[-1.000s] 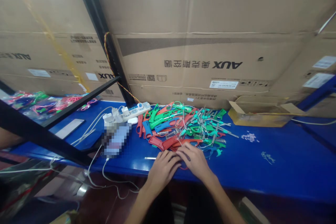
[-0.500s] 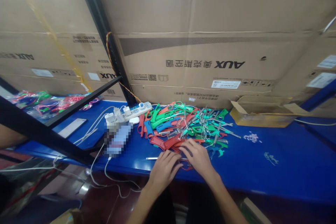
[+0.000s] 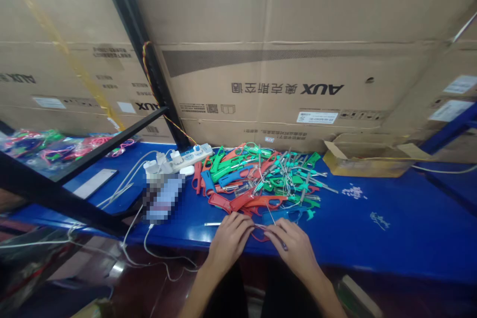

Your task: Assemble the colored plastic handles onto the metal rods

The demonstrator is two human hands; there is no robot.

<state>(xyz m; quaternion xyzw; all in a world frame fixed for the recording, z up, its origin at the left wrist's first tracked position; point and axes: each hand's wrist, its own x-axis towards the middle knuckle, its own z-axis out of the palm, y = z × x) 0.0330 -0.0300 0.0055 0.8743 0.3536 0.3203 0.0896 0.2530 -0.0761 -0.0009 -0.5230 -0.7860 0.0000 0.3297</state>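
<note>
A heap of red, green, orange and blue plastic lighter-like parts with metal tubes (image 3: 257, 174) lies on the blue table (image 3: 346, 238). At its near side, my left hand (image 3: 231, 236) has its fingers pressed together on a small thin part too small to name. My right hand (image 3: 289, 241) pinches the other side of that part, and a thin wire rises beside its fingers. A red loop-shaped piece (image 3: 260, 236) shows between the hands. Left of my left hand, a metal tube (image 3: 212, 224) lies on the table.
A power strip (image 3: 192, 157) with plugs and a blurred phone (image 3: 164, 198) sit left of the heap. An open carton (image 3: 367, 161) stands at the back right. A black metal frame (image 3: 85, 208) crosses the left side; white cables hang over the edge.
My right hand has moved slightly right and down, away from the heap. The thin wire and the small part between the hands now show. The view has shifted a little.
</note>
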